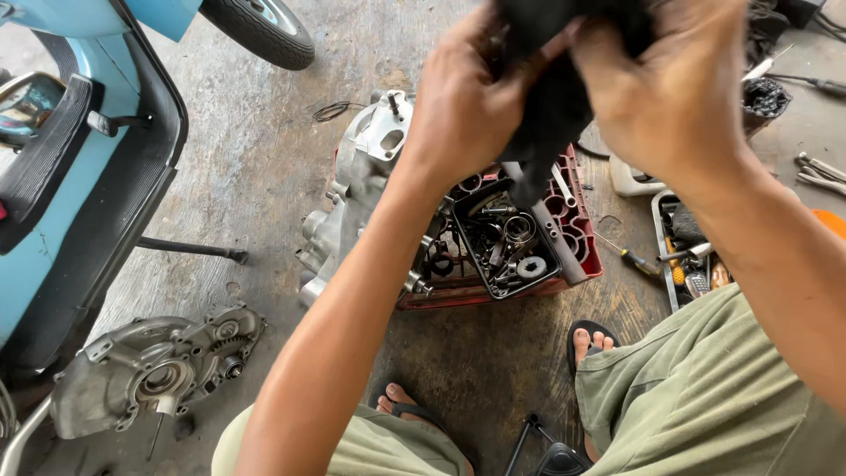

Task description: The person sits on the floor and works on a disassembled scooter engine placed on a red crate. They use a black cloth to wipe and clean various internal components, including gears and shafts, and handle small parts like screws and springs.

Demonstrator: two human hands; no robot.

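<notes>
Both hands are raised close to the camera and grip a black cloth [553, 97] between them. My left hand [463, 101] clutches its left side, fingers curled in. My right hand [670, 84] clutches its right side. A tail of the cloth hangs down between the hands. Whatever may be wrapped inside the cloth is hidden. Below the hands a red crate [582, 238] holds a black tray of small metal parts [507, 242], and a silver engine case [352, 194] leans against the crate's left side.
A light-blue scooter [70, 176] stands at the left with its tyre [264, 31] at the top. A second engine cover [150, 370] lies at lower left. A screwdriver [627, 256], a tool tray [687, 256] and wrenches [820, 172] lie at right. My sandalled feet [590, 339] rest on the concrete.
</notes>
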